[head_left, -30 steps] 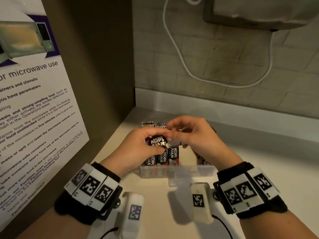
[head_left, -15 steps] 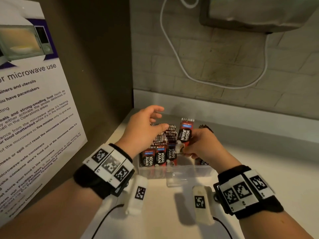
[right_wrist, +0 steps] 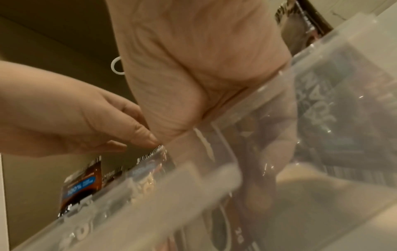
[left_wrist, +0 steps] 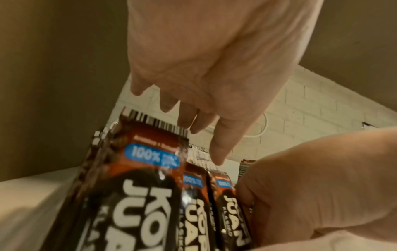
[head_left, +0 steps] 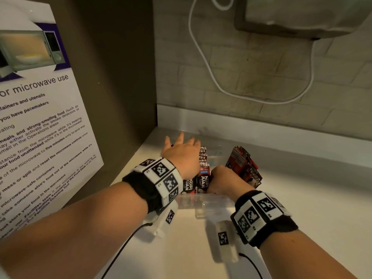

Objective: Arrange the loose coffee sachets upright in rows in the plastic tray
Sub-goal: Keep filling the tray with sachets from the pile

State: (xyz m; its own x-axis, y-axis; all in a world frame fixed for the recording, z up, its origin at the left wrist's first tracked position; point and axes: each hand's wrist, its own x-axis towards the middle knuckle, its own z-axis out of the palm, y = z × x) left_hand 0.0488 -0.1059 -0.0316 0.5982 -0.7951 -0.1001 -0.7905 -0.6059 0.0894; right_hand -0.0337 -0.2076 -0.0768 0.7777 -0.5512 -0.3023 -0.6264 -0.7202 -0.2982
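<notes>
A clear plastic tray (head_left: 211, 200) stands on the counter with rows of upright red-and-black coffee sachets (head_left: 203, 158) at its left. My left hand (head_left: 181, 143) hovers over those rows, fingers straight, thumb (left_wrist: 219, 152) pointing down, holding nothing. My right hand (head_left: 218, 179) reaches down inside the tray, its fingers curled around one sachet (head_left: 204, 181) that stands at the front of the rows. Through the tray wall (right_wrist: 214, 183) the right fingers (right_wrist: 279, 135) show blurred. A bundle of sachets (head_left: 244, 168) leans at the tray's right side.
A brown side wall with a microwave notice (head_left: 40, 127) closes the left. The tiled back wall carries a white cable (head_left: 211, 73) below a mounted appliance (head_left: 302, 15). Bare white counter (head_left: 312, 198) lies to the right and in front of the tray.
The left hand let go of the sachet and moved back over the rows, fingers spread. The right hand carried the sachet down into the front of the tray.
</notes>
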